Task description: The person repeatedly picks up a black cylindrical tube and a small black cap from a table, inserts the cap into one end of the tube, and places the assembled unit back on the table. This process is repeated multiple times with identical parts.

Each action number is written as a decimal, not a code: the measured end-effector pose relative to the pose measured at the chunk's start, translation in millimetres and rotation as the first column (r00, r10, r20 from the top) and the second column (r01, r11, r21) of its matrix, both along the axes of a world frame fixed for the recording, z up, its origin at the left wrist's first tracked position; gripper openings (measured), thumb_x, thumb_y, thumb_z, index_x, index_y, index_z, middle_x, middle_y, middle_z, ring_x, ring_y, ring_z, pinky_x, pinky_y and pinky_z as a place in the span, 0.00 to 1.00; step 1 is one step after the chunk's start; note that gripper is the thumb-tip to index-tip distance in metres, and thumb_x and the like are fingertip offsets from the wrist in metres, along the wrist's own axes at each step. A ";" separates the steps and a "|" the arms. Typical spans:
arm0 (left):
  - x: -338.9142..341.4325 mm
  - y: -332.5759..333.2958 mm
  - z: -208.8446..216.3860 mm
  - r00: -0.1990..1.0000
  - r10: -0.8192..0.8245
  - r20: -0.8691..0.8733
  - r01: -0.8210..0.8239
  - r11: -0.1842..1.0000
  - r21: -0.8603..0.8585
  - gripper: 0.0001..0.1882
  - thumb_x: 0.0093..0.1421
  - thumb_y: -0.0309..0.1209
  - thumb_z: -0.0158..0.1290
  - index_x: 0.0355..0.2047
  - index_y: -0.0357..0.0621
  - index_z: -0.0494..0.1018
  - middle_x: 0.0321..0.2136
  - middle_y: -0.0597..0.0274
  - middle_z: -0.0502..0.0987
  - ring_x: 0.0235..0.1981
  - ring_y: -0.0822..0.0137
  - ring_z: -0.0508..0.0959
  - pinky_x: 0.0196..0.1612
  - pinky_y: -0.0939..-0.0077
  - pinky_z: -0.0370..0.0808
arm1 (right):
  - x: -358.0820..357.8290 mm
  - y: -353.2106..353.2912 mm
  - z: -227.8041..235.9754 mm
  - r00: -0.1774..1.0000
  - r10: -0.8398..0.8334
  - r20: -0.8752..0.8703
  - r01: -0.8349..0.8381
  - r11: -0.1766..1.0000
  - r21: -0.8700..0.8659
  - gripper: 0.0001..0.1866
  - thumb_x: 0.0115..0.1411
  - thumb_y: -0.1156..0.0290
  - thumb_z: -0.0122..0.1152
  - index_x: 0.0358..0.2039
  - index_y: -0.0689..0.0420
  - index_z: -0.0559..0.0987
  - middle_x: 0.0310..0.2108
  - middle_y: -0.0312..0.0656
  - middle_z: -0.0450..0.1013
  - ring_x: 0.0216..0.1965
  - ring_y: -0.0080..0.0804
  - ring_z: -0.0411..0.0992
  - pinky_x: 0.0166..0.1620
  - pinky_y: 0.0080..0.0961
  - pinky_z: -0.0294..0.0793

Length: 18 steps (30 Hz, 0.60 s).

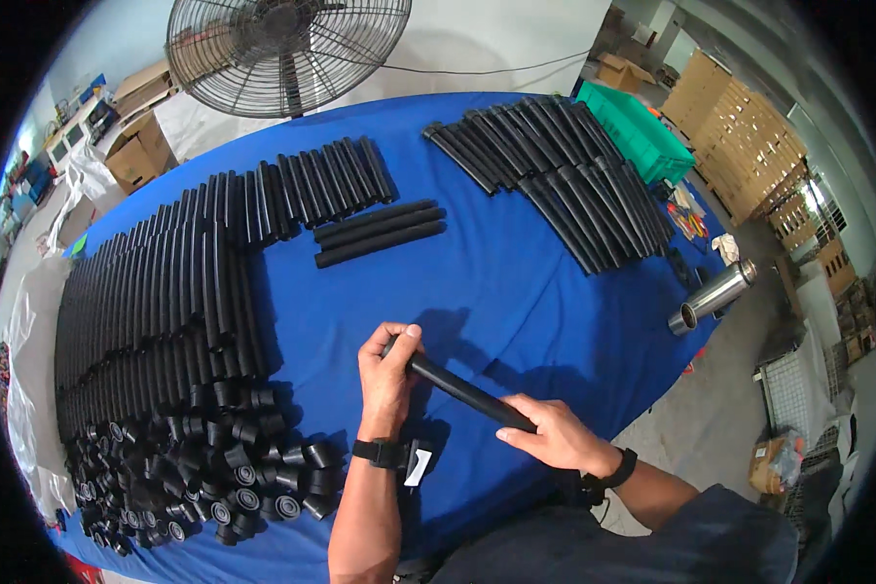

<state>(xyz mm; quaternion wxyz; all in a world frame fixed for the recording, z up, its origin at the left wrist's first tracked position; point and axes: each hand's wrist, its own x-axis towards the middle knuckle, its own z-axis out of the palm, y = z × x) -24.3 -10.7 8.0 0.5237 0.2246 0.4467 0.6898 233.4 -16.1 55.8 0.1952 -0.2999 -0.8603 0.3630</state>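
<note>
Both hands hold one black tube (465,391) slantwise above the blue cloth. My left hand (385,378) is closed round its far left end, the thumb lying along the top. Round the near right end, my right hand (559,435) has its fingers wrapped; they partly hide that end. To the left of my left hand lies a heap of black caps (214,477). Beyond it, rows of black tubes (165,292) lie side by side. Three loose tubes (380,234) rest crosswise ahead of my hands.
More black tubes (565,175) lie in rows at the far right, by a green crate (638,131). A steel flask (712,298) lies near the right edge of the blue cloth (516,302). A large fan (284,49) stands behind the table.
</note>
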 end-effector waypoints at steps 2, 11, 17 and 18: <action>-2.1 -1.6 -1.6 0.999 0.032 0.025 -0.033 0.998 0.045 0.08 0.66 0.34 0.62 0.31 0.46 0.76 0.23 0.71 0.75 0.18 0.83 0.67 0.18 0.85 0.58 | 2.1 -2.7 12.6 0.990 -0.109 -0.092 0.010 0.699 -0.715 0.16 0.71 0.64 0.60 0.53 0.61 0.75 0.32 0.38 0.75 0.19 0.18 0.68 0.19 0.14 0.63; 0.0 0.1 -3.8 1.000 0.013 0.028 -0.013 1.000 0.006 0.08 0.65 0.33 0.60 0.31 0.45 0.76 0.23 0.68 0.76 0.19 0.80 0.68 0.20 0.84 0.60 | -1.7 -1.4 22.5 0.982 -0.026 0.186 0.144 0.741 -0.656 0.19 0.71 0.63 0.60 0.57 0.60 0.74 0.30 0.34 0.73 0.19 0.15 0.69 0.20 0.14 0.65; -0.9 1.5 -4.5 0.998 0.011 0.063 -0.016 0.997 0.075 0.07 0.65 0.31 0.59 0.30 0.43 0.76 0.23 0.67 0.76 0.22 0.78 0.70 0.24 0.82 0.62 | 3.8 -2.0 9.5 0.985 -0.144 -0.098 -0.064 0.223 -0.973 0.17 0.75 0.63 0.54 0.58 0.58 0.74 0.28 0.31 0.69 0.18 0.12 0.62 0.18 0.14 0.57; -1.0 -0.1 -2.8 0.999 0.010 0.054 -0.013 0.998 0.058 0.08 0.65 0.31 0.59 0.30 0.43 0.76 0.23 0.66 0.76 0.23 0.78 0.70 0.25 0.82 0.63 | 4.4 -1.0 7.9 0.986 -0.142 -0.090 -0.055 0.234 -0.971 0.17 0.75 0.63 0.54 0.58 0.58 0.74 0.28 0.31 0.69 0.18 0.12 0.62 0.18 0.14 0.56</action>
